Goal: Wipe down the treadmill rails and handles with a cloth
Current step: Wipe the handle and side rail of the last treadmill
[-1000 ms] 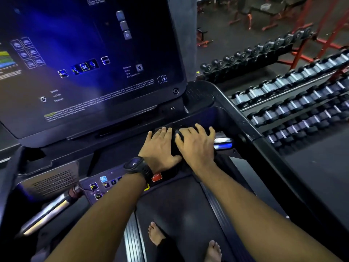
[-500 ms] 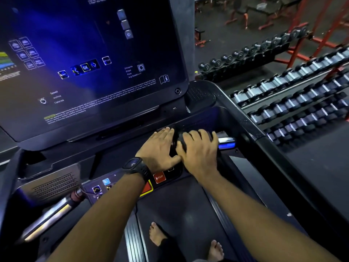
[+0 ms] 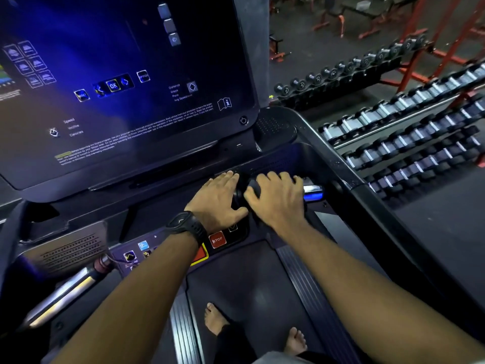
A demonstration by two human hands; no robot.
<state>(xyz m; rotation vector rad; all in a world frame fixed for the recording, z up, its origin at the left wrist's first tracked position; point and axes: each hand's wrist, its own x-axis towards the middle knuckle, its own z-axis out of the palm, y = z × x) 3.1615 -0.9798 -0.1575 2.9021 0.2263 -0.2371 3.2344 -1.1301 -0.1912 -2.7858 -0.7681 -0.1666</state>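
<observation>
A dark cloth (image 3: 246, 193) lies bunched over the treadmill's right front handle, below the console screen. My left hand (image 3: 217, 200), with a black watch on its wrist, presses flat on the cloth's left part. Over the right part my right hand (image 3: 279, 202) is curled, fingers bent around the cloth and the handle. Past my right fingers the handle's silver end (image 3: 312, 191) shows, lit blue. The left front handle (image 3: 70, 287) is a bare silver bar at the lower left. The right side rail (image 3: 349, 172) runs black along the right.
The large console screen (image 3: 118, 82) stands close above my hands. A red STOP button (image 3: 217, 239) and small control keys (image 3: 136, 252) sit just below my left wrist. My bare feet (image 3: 217, 321) stand on the belt. Dumbbell racks (image 3: 409, 135) fill the right.
Both hands have slid a little toward me over the cloth and spread slightly apart. The red STOP button, covered a second ago, now shows below my left wrist.
</observation>
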